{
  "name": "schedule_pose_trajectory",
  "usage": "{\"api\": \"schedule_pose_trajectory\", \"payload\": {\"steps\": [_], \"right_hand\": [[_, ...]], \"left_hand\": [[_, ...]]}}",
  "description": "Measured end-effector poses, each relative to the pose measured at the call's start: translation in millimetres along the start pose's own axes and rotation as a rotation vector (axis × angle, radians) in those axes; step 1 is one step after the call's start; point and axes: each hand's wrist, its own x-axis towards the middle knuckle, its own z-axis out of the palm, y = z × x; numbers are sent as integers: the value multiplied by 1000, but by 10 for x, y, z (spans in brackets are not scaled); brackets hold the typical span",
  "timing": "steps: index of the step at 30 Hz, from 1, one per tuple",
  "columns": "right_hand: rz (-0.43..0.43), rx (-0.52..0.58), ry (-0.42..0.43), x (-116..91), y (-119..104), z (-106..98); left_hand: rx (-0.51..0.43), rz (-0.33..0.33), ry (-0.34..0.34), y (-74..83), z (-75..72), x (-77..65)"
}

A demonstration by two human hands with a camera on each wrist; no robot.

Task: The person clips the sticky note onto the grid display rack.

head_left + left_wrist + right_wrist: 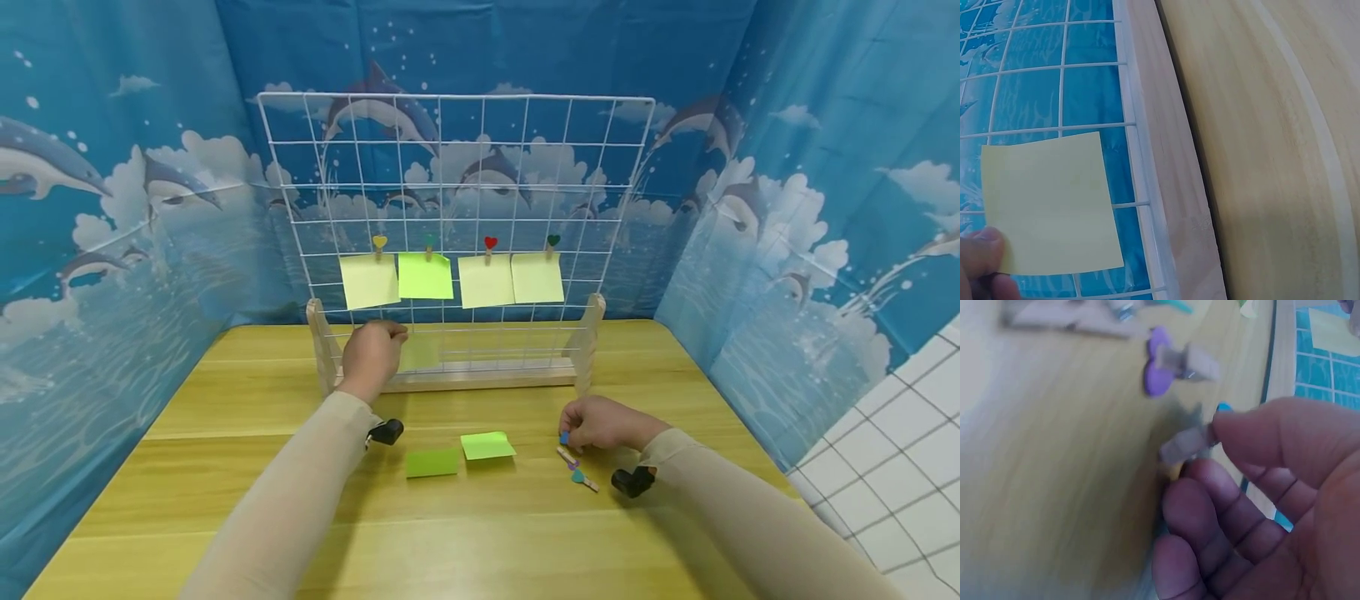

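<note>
My left hand (372,357) pinches a pale yellow sticky note (1054,206) by its corner, holding it against the lower wires of a white wire grid (525,183). Over at the right, my right hand (603,423) pinches a small wooden clothespin (1185,447) with a blue heart (564,437) between thumb and fingers, low over the table. Beside that hand lie a clothespin with a purple heart (1159,362) and one with a teal heart (578,476). Higher on the grid hang pale yellow notes (486,285) and a bright green note (425,279), each under a heart clothespin.
The grid stands in a wooden base (480,379) with two side posts. Two green sticky notes, a darker one (431,463) and a brighter one (487,446), lie on the wooden table (420,542). Blue dolphin-print curtains (112,250) surround the back and sides.
</note>
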Motion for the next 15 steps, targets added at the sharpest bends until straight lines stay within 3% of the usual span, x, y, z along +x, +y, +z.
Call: {"api": "schedule_pose_trajectory", "payload": {"steps": [9, 15], "right_hand": [[-61, -112, 93, 66, -122, 4], [-82, -9, 181, 137, -232, -7]], "left_hand": [[4, -4, -5, 17, -2, -2], [0, -3, 2, 2, -6, 2]]}}
